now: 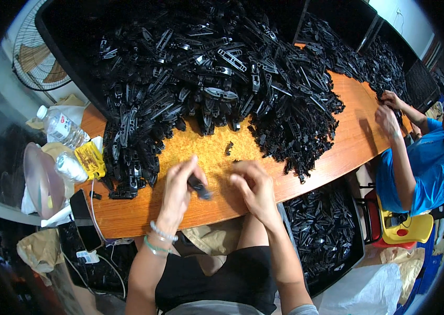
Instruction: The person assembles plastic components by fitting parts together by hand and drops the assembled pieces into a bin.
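Observation:
My left hand (179, 185) is closed around a black plastic part (199, 187), its lower end smeared by motion. My right hand (255, 188) hovers over the table to the right, thumb and fingers curled together; a dark bit shows at its fingertips, too small to name. Between and beyond the hands, a small black plastic piece (229, 148) lies on the yellow-speckled part of the wooden table (190, 149). A big heap of long black plastic parts (201, 79) rises behind it. Smaller black pieces (298, 136) are piled to the right.
At the left stand a clear plastic bottle (62, 126), a yellow packet (91, 160) and a fan (41, 58). A phone (86, 218) leans at the table's edge. A black bin (324, 231) of parts sits below right. Another person in a blue shirt (416, 168) works at the right.

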Motion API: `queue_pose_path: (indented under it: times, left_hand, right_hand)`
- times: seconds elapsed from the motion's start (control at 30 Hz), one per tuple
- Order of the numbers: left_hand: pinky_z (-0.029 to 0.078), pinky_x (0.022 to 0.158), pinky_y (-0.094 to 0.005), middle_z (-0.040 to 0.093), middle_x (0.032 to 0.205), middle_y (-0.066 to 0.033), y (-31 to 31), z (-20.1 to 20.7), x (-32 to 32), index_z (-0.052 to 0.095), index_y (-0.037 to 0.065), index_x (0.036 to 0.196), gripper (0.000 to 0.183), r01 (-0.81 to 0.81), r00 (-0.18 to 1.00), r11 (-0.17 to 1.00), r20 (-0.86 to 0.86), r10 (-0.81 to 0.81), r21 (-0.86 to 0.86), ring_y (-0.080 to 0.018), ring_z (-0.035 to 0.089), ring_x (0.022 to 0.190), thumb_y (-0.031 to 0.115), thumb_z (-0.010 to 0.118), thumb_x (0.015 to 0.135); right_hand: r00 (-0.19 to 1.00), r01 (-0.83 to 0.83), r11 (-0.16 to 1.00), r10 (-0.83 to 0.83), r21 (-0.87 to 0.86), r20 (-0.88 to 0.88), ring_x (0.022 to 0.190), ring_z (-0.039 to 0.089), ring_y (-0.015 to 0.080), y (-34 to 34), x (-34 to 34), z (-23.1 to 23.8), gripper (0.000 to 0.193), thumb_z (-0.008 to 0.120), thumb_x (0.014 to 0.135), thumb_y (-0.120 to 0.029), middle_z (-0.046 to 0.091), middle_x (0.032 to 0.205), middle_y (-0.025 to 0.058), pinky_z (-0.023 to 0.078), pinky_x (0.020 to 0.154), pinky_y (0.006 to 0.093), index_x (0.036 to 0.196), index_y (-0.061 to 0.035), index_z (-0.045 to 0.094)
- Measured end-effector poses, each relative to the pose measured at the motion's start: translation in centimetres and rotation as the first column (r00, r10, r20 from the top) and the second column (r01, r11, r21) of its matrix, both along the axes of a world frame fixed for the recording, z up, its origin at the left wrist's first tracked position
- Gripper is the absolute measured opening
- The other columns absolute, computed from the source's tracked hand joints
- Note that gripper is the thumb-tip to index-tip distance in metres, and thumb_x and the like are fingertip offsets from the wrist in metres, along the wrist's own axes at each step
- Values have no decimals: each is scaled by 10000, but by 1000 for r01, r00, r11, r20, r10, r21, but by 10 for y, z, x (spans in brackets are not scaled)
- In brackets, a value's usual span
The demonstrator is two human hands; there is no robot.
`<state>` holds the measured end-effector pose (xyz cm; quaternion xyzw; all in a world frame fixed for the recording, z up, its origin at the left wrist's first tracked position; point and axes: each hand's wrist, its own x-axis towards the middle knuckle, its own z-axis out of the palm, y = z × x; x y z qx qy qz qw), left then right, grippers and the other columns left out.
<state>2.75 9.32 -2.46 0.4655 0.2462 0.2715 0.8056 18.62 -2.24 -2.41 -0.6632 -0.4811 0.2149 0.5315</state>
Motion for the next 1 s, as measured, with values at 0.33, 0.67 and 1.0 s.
queue_pose_path:
  times: [0.33, 0.67, 1.0]
  left_hand:
    - [464, 588, -351, 607, 688, -147, 60, 7, 90, 455, -11, 952, 399, -394, 661, 517, -157, 734, 760, -236, 590, 601, 77, 744, 690]
    - [381, 352, -187, 606, 742, -109, -28, 15, 5, 514, -42, 1065, 233, -278, 927, 953, -224, 299, 120, -109, 562, 492, 15, 578, 849]
    - [327, 357, -167, 581, 585, -26, -57, -5, -2, 598, -16, 1081, 278, -219, 919, 952, -282, 275, 213, -31, 442, 402, 29, 636, 809]
  right_hand:
    - [965, 185, 964, -215, 191, 149, 755, 588, 331, 12, -19, -13, 145, 572, 764, 63, 575, 837, 161, 469, 658, 371, 904, 24, 581]
    - [961, 118, 980, -72, 161, -268, 762, 599, 129, -4, -11, -27, 110, 599, 810, 58, 581, 907, 87, 494, 677, 222, 916, 62, 630]
    - [902, 88, 991, -35, 104, -430, 801, 604, 129, -7, -9, -24, 108, 601, 813, 39, 616, 905, 85, 490, 719, 225, 913, 61, 636]
